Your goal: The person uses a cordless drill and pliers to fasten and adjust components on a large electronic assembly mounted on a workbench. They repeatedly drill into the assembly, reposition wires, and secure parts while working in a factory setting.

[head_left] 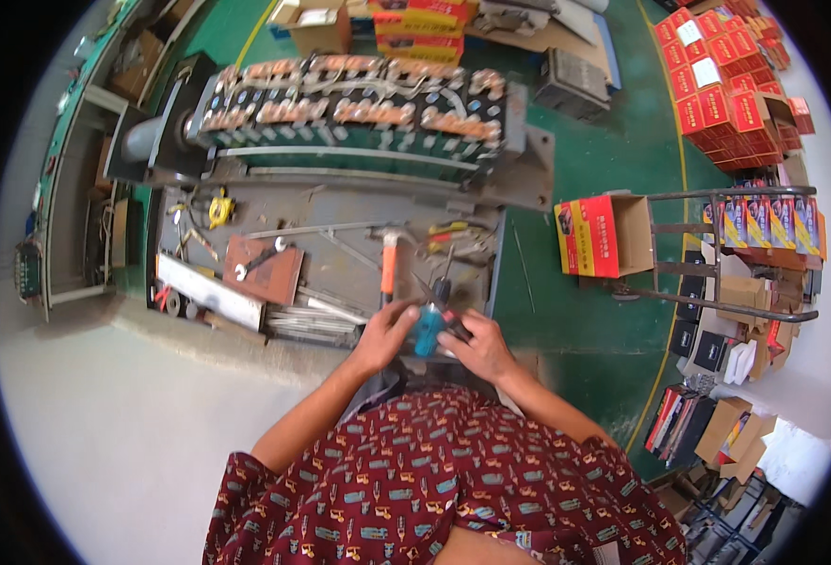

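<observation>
My right hand (483, 350) is closed round a dark-handled screwdriver (455, 326), its thin shaft slanting up and left. Between my hands is a teal-handled screwdriver (427, 331), with a black collar; whether a finger touches it I cannot tell. My left hand (385, 336) is just left of it, thumb apart from the fingers, with nothing seen in it. Just beyond my left fingertips lies a hammer (389, 268) with an orange handle. Pliers (455, 240) and other hand tools lie on the grey bench (340, 202) farther off.
A long machine block (359, 118) with copper-coloured parts spans the bench's far side. On the left lie a spanner (263, 260) on a brown plate, a yellow tape measure (219, 207) and metal bars (312, 325). A trolley (688, 250) with an open carton (613, 235) stands right.
</observation>
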